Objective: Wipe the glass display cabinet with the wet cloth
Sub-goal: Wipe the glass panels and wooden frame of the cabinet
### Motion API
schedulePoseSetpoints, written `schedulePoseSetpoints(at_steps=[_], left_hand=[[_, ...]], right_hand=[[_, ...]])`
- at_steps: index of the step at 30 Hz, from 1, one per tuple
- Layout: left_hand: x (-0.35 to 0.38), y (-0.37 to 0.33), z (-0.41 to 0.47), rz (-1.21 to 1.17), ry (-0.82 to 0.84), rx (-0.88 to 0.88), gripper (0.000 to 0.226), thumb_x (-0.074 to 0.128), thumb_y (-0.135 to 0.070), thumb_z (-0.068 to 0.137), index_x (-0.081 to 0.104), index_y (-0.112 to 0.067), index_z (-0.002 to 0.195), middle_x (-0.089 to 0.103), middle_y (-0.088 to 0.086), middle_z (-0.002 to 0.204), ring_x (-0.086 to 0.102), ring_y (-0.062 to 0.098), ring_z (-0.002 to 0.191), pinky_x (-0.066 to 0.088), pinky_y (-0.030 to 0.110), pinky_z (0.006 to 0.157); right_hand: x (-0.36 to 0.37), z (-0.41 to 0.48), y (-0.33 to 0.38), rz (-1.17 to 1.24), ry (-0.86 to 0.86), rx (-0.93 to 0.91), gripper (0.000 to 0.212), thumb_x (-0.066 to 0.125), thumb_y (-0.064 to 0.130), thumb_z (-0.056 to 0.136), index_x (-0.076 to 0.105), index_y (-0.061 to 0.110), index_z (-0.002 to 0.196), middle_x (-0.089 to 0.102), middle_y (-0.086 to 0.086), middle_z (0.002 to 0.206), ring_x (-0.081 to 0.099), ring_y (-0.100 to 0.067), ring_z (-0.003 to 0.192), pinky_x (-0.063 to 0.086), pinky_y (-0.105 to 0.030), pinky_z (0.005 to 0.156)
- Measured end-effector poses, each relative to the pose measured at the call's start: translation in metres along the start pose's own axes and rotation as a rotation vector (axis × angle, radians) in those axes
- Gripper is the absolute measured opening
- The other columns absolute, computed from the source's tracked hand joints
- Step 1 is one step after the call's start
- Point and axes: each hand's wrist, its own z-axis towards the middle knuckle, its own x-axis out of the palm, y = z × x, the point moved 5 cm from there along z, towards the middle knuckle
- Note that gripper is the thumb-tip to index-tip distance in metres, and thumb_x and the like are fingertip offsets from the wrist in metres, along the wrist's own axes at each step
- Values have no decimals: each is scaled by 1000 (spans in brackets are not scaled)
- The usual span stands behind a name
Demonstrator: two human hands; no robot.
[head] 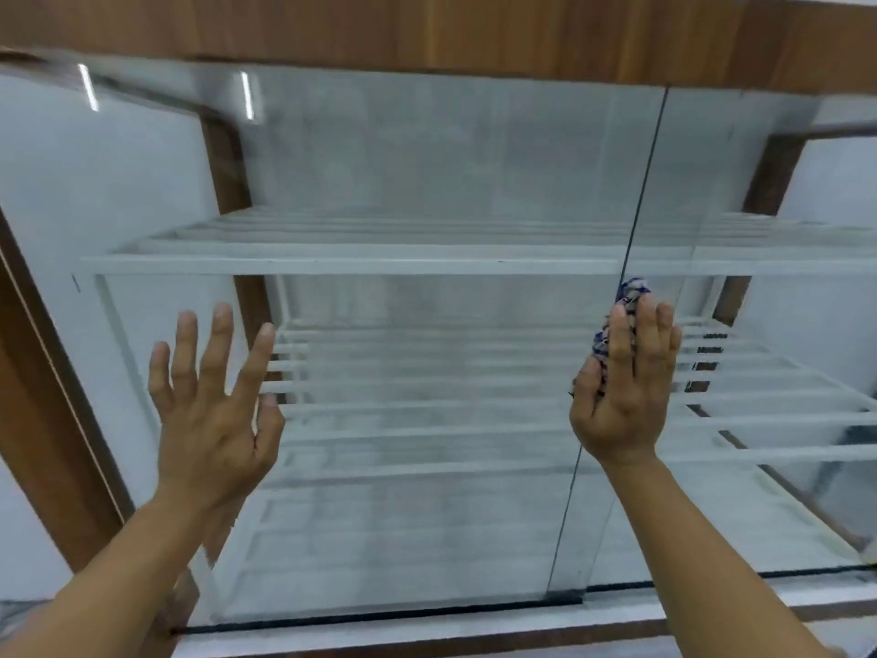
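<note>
The glass display cabinet fills the view, with sliding glass panels that overlap at a dark vertical edge. My right hand presses a blue and white cloth flat against the glass right beside that edge, below the upper shelf. The cloth shows above my fingertips and along my thumb side. My left hand is raised at the left side of the pane with fingers spread, holding nothing; whether it touches the glass is unclear.
White slatted shelves run across inside the cabinet at two levels. A brown wooden frame caps the top and a wooden post borders the left. A dark bottom track holds the panes.
</note>
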Motion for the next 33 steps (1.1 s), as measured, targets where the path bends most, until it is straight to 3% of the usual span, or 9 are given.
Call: schedulePoseSetpoints(at_steps=[6, 9, 12, 14, 17, 21, 28, 33], left_hand=[[27, 67, -53, 47, 0, 80, 68, 24, -41, 99, 23, -14, 161, 8, 17, 171, 9, 46, 156, 19, 76, 116], [38, 117, -72, 61, -17, 60, 70, 20, -42, 99, 24, -7, 159, 9, 16, 171, 11, 47, 155, 21, 72, 119], [34, 133, -87, 158, -111, 102, 63, 24, -39, 101, 19, -22, 162, 16, 14, 170, 15, 45, 155, 17, 71, 119], [22, 127, -96, 192, -220, 91, 61, 26, -38, 102, 28, -21, 160, 24, 10, 168, 20, 38, 156, 16, 64, 122], [11, 119, -107, 118, -276, 47, 61, 24, -40, 101, 31, -20, 159, 25, 6, 168, 12, 26, 159, 8, 54, 127], [12, 130, -118, -41, -292, 35, 60, 19, -40, 103, 25, -23, 161, 16, -2, 171, 3, 14, 159, 7, 52, 129], [6, 137, -123, -283, -413, -69, 64, 15, -38, 99, 24, -21, 160, 19, -5, 170, 10, 4, 157, 9, 33, 130], [5, 142, -123, -361, -423, -66, 68, 13, -38, 96, 27, -17, 159, 23, -3, 169, 14, 4, 156, 13, 31, 129]], right_hand=[[7, -54, 15, 29, -27, -21, 54, 43, 15, 102, 35, 2, 154, 33, -26, 160, 25, -47, 152, 23, -66, 123], [11, -52, 24, 44, -52, 28, 56, 42, 17, 102, 35, 5, 156, 29, -22, 165, 20, -39, 155, 19, -63, 125], [21, -50, 54, 63, -84, 19, 58, 39, 22, 102, 32, 9, 158, 25, -16, 168, 17, -33, 157, 15, -55, 129], [31, -50, 86, 47, -67, -18, 59, 37, 24, 102, 31, 10, 159, 24, -14, 168, 16, -32, 156, 16, -55, 128], [49, -52, 136, 27, -12, -23, 62, 31, 30, 101, 27, 13, 161, 17, -8, 171, 9, -30, 159, 9, -49, 131], [70, -58, 194, 21, 8, -46, 64, 24, 34, 101, 21, 16, 162, 9, -3, 173, 0, -26, 160, 0, -42, 131], [102, -47, 297, 42, 34, -115, 65, 17, 35, 102, 10, 15, 164, 1, -4, 174, -7, -25, 160, -5, -42, 131], [135, -45, 392, 55, 139, -226, 64, 21, 30, 106, -1, 15, 164, -10, -6, 173, -16, -26, 159, -10, -44, 129]])
